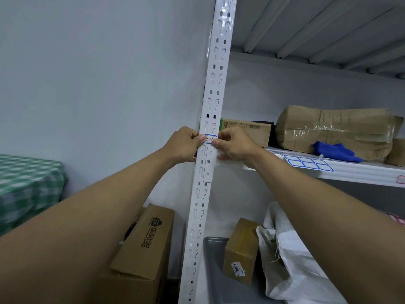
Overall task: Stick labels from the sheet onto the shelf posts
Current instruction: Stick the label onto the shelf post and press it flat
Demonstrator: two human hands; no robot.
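Lying crosswise: label [210, 140], long axis horiz., on post [215, 88]

Both hands hold a blue-bordered label [210, 139] against the white perforated shelf post [213, 102]: left hand [184, 144] at nine o'clock, right hand [235, 144] at three. The label sheet [309, 162] lies on the shelf [359, 172].

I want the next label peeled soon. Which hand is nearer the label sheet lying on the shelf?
The right hand. It pinches the right end of the label on the post, on the side toward the label sheet. The left hand is across the post, farther away.
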